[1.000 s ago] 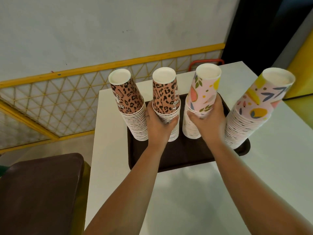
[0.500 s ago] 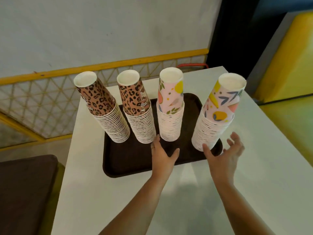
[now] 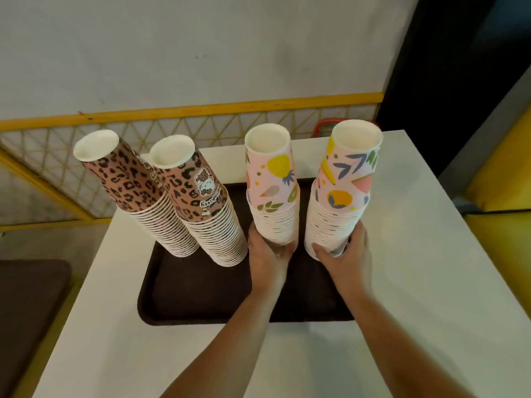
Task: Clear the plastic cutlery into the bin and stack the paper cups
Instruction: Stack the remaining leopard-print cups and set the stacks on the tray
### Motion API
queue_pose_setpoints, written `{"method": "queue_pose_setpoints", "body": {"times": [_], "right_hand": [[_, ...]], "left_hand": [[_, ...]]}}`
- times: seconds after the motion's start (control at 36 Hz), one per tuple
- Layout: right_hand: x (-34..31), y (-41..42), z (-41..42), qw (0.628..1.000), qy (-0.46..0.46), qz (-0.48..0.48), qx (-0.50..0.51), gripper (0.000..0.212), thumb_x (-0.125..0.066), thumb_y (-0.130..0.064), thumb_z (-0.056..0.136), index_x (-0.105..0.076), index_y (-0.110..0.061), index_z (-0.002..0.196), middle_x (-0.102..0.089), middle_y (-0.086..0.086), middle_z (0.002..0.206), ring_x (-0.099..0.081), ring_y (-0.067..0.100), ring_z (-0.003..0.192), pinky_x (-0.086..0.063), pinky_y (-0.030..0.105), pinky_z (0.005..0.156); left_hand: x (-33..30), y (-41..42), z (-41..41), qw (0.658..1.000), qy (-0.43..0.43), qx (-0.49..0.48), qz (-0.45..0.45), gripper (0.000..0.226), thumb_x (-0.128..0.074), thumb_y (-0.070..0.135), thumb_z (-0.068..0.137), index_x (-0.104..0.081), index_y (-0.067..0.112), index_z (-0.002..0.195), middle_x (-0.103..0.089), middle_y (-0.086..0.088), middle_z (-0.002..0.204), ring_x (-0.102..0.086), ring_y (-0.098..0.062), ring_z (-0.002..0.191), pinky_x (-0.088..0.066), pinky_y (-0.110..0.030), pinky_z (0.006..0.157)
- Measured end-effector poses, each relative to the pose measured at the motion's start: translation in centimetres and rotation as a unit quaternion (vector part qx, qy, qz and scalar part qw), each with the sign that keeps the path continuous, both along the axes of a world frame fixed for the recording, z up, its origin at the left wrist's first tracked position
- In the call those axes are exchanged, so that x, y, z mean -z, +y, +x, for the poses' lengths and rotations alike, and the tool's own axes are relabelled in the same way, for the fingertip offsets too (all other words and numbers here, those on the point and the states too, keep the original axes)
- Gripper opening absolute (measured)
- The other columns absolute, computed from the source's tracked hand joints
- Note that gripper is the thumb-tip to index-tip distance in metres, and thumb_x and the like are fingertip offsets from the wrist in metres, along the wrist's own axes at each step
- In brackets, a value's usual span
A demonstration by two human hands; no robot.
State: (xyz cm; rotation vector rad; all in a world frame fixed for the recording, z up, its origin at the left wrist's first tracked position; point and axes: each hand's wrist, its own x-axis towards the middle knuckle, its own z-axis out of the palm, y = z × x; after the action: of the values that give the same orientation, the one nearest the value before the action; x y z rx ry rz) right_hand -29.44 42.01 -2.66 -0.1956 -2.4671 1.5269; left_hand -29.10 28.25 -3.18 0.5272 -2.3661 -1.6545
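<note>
Four tall stacks of upturned paper cups are standing on a dark tray [image 3: 201, 294] on a white surface [image 3: 416, 282]. The left hand [image 3: 268, 254] is gripping the base of the inner fruit-print stack [image 3: 271, 191] (pink, with pineapples), while the right hand [image 3: 344, 257] is gripping the outer fruit-print stack [image 3: 343, 191]. Two leopard-print stacks [image 3: 184, 202] are leaning leftward beside them.

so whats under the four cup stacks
A dark brown tray on the white table. The stacks and both hands hide the tray right beneath them.

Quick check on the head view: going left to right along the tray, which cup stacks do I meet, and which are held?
Leopard-print stack → leopard-print stack with the cat sticker → pink fruit-print stack, gripped by the left hand → pink leaf-print stack, gripped by the right hand.
</note>
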Motion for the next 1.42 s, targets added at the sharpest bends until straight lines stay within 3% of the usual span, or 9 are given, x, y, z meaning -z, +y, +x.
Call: {"method": "queue_pose_setpoints", "body": {"times": [0.28, 0.47, 0.58, 0.92, 1.08, 1.22, 1.31, 1.42], "right_hand": [[0.3, 0.6, -6.9, 0.999, 0.023, -0.005, -0.032, 0.083, -0.081, -0.016, 0.063, -0.039, -0.014, 0.135, -0.053, 0.003, 0.127, -0.051, 0.017, 0.115, -0.036, 0.017, 0.080], [1.0, 1.1, -10.1, 0.998, 0.039, 0.002, -0.057, 0.085, -0.079, -0.017, 0.067, -0.035, -0.019, 0.139, -0.049, 0.000, 0.136, -0.048, 0.016, 0.123, -0.039, 0.023, 0.092], [1.5, 1.2, -10.7, 0.997, 0.048, 0.008, -0.057, 0.085, -0.078, -0.021, 0.069, -0.032, -0.022, 0.141, -0.046, -0.002, 0.140, -0.046, 0.014, 0.125, -0.038, 0.022, 0.093], [2.7, 0.8, -10.4, 0.998, 0.041, 0.009, -0.039, 0.085, -0.075, -0.026, 0.075, -0.025, -0.033, 0.143, -0.045, -0.004, 0.140, -0.047, 0.016, 0.125, -0.043, 0.031, 0.096], [2.7, 0.6, -10.3, 0.999, 0.032, 0.028, -0.023, 0.086, -0.075, -0.030, 0.074, -0.023, -0.040, 0.141, -0.049, -0.001, 0.136, -0.050, 0.018, 0.122, -0.046, 0.040, 0.097], [2.6, 0.1, -10.1, 0.998, 0.024, 0.058, 0.000, 0.088, -0.075, -0.033, 0.072, -0.021, -0.036, 0.142, -0.050, 0.003, 0.135, -0.053, 0.022, 0.119, -0.048, 0.042, 0.094], [2.4, -0.5, -9.5, 0.999, 0.018, 0.039, 0.019, 0.090, -0.075, -0.030, 0.075, -0.018, -0.026, 0.144, -0.039, 0.006, 0.141, -0.054, 0.024, 0.119, -0.046, 0.043, 0.095], [1.6, -2.5, -6.7, 0.993, 0.069, 0.060, 0.078, 0.075, -0.073, -0.027, 0.076, -0.029, -0.015, 0.136, -0.034, 0.012, 0.138, -0.046, 0.030, 0.123, -0.042, 0.053, 0.098]], "left_hand": [[0.1, 0.4, -5.7, 0.999, 0.008, -0.041, -0.015, 0.084, -0.082, 0.018, 0.070, -0.035, 0.010, 0.139, -0.050, -0.007, 0.138, -0.047, -0.021, 0.129, -0.040, -0.031, 0.104], [-0.2, 0.5, -8.1, 0.999, 0.007, -0.040, -0.004, 0.086, -0.081, 0.018, 0.071, -0.032, 0.012, 0.142, -0.046, -0.004, 0.142, -0.043, -0.018, 0.132, -0.035, -0.023, 0.103], [-0.3, 0.6, -8.7, 0.999, 0.006, -0.042, 0.000, 0.086, -0.081, 0.016, 0.072, -0.032, 0.013, 0.143, -0.046, -0.003, 0.143, -0.042, -0.018, 0.134, -0.036, -0.031, 0.110], [-0.1, 0.7, -9.2, 0.998, 0.007, -0.047, -0.030, 0.085, -0.079, 0.014, 0.074, -0.031, 0.011, 0.144, -0.044, -0.005, 0.144, -0.040, -0.018, 0.136, -0.034, -0.034, 0.113], [-0.5, 1.4, -6.2, 0.997, -0.025, -0.030, -0.069, 0.094, -0.074, 0.026, 0.081, -0.013, 0.009, 0.151, -0.020, -0.008, 0.158, -0.020, -0.018, 0.146, -0.017, -0.017, 0.110], [-0.7, 1.5, -1.8, 0.994, 0.014, 0.034, -0.104, 0.076, -0.068, 0.024, 0.086, -0.025, 0.014, 0.148, -0.029, -0.001, 0.153, -0.026, -0.010, 0.142, -0.017, -0.003, 0.107], [-0.8, 0.4, 0.9, 0.988, 0.060, 0.053, -0.134, 0.055, -0.060, 0.029, 0.089, -0.041, 0.018, 0.139, -0.043, 0.001, 0.141, -0.039, -0.007, 0.133, -0.033, -0.016, 0.109], [-1.0, -1.5, 4.4, 0.978, 0.131, 0.008, -0.160, 0.025, -0.055, 0.023, 0.087, -0.052, 0.025, 0.112, -0.055, 0.010, 0.110, -0.051, 0.002, 0.108, -0.044, -0.010, 0.091]]}}
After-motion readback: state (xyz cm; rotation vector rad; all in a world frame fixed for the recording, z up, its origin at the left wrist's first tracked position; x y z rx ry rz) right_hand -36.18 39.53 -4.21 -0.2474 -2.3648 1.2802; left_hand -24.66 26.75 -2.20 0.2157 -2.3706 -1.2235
